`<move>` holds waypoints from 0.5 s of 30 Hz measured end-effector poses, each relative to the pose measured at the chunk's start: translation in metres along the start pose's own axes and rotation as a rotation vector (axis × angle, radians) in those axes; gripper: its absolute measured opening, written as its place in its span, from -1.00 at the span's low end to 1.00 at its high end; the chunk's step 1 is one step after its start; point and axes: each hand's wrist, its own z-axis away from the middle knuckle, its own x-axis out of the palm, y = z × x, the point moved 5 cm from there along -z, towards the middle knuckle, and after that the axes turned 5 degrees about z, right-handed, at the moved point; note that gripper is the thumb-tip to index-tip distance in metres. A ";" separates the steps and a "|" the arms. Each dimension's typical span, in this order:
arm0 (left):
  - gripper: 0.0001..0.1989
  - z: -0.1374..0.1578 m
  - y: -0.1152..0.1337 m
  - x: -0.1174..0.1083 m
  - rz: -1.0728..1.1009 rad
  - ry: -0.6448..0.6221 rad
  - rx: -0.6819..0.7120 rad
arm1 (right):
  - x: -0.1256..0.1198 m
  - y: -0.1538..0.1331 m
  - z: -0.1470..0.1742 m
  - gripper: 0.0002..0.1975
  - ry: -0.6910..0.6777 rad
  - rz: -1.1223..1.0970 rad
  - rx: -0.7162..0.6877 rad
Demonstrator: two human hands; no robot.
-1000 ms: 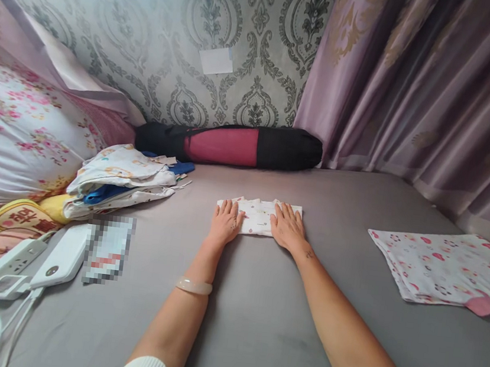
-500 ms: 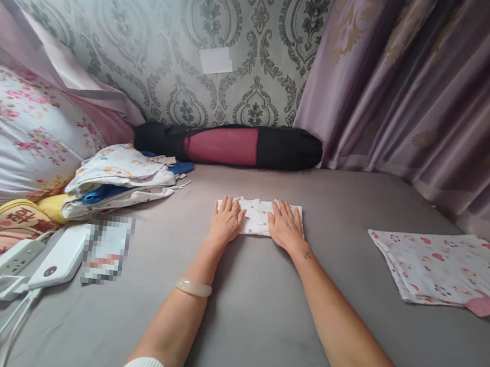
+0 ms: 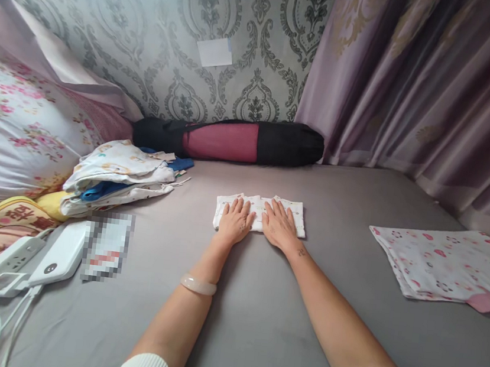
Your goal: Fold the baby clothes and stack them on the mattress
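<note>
On the grey bed sheet (image 3: 254,327), in front of me, lies a small folded piece of white cloth (image 3: 297,212) with a tiny print, perhaps a garment. My left hand (image 3: 236,219) rests flat on its left part, fingers stretched forward. Flat on the right part is my right hand (image 3: 280,223), its fingers slightly spread. Neither hand grips the cloth. Parts of the cloth under both palms are hidden.
A folded pink-and-white printed cloth (image 3: 445,261) lies to the right. At left are a pile of clothes (image 3: 117,171), a power bank (image 3: 60,253) and a power strip (image 3: 16,259) with cables. A black and dark-pink long bag (image 3: 223,140) lies along the wall.
Both hands have slid inward on the folded cloth, closer to each other, showing more of its outer ends. The view has shifted slightly.
</note>
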 end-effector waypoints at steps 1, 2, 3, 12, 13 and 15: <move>-0.44 0.000 0.000 0.000 0.002 0.001 0.001 | -0.001 0.000 0.000 -0.45 0.000 0.000 -0.001; -0.44 0.000 0.001 -0.001 0.003 0.002 0.002 | -0.001 -0.001 0.000 -0.45 0.003 0.000 -0.001; -0.44 0.000 0.001 -0.001 0.003 0.005 0.003 | -0.002 -0.001 0.001 -0.45 0.006 -0.002 -0.001; -0.51 -0.001 0.013 -0.002 0.047 0.033 0.075 | -0.004 -0.016 0.001 -0.45 0.001 -0.040 -0.096; -0.51 -0.001 0.013 0.000 0.064 0.005 0.070 | -0.002 -0.017 0.001 -0.45 -0.011 -0.044 -0.096; -0.52 -0.002 0.012 0.003 0.087 -0.023 0.062 | 0.000 -0.017 0.001 -0.45 -0.021 -0.046 -0.094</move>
